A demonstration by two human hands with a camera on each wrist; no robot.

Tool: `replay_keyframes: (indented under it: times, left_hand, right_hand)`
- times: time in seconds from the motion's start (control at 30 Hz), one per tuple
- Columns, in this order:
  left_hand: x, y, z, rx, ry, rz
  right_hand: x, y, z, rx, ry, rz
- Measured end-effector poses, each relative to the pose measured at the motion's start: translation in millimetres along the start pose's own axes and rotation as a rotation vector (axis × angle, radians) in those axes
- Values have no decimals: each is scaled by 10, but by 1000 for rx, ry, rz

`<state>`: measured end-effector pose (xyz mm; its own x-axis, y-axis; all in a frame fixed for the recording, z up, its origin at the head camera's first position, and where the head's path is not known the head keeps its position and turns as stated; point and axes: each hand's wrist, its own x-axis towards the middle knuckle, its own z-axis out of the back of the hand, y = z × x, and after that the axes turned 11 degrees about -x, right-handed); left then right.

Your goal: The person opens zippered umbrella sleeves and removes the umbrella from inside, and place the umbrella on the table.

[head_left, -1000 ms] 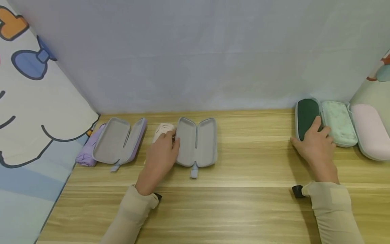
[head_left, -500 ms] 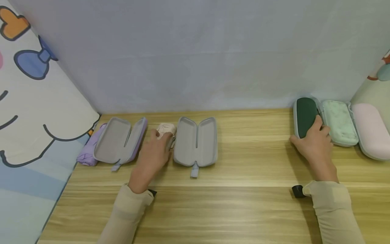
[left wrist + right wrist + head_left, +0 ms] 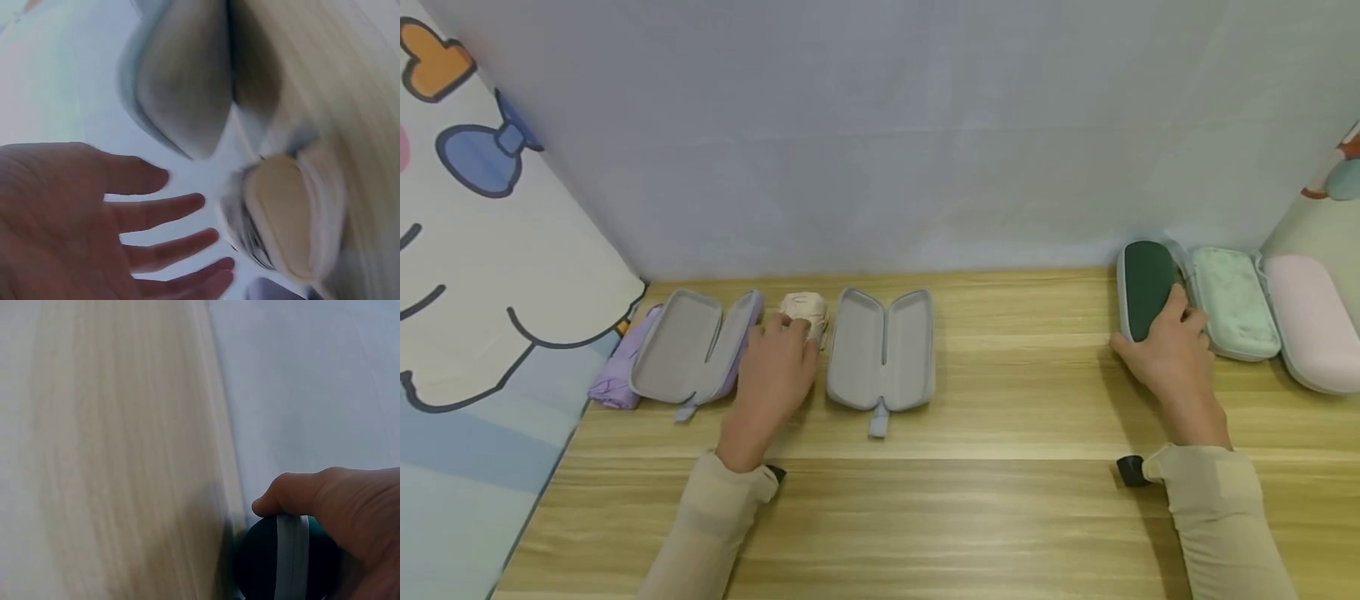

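Observation:
My left hand (image 3: pixel 773 367) is over the near part of a cream folded bundle (image 3: pixel 807 305), which looks like a compact umbrella. In the left wrist view its fingers are extended and spread, apart from the bundle's beige oval end (image 3: pixel 281 215). Just right of the bundle lies an open grey-lined case (image 3: pixel 857 354); an open purple case (image 3: pixel 676 350) is on the other side. At the right, my right hand (image 3: pixel 1176 362) grips a zipped dark green case (image 3: pixel 1150 283), thumb on its left side and fingers on its right. The fingers' far contact is partly hidden.
A purple folded bundle (image 3: pixel 623 371) lies against the purple case at the table's left edge. Beside the green case sit a mint case (image 3: pixel 1236 304) and a pink case (image 3: pixel 1317 325). A pale cloth wall (image 3: pixel 925 150) stands along the table's back edge.
My left hand has come away from the grey-lined case's side and shifted left; the cream bundle has moved slightly. My right hand has edged the green case left, widening its gap to the mint case.

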<state>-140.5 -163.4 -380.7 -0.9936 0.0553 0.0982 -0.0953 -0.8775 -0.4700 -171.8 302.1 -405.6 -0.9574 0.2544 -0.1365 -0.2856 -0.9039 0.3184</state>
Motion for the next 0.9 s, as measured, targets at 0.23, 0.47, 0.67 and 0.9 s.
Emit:
replay_keyframes:
  times: [0.23,0.47,0.67,0.9]
  left_hand:
    - [-10,-143,-13,-253,154,53]
    - [-5,-167,-93,-399,276,105]
    - [41,-102,-121,-335,193,109]
    - [79,-42,-141,-309,144,126]
  right_hand:
    - [14,-14,-15,55,-68,-14]
    - [12,-48,31,133,-181,-6]
    - [7,-48,99,253,-233,-5]
    - [-62,-43,241,346,-110,53]
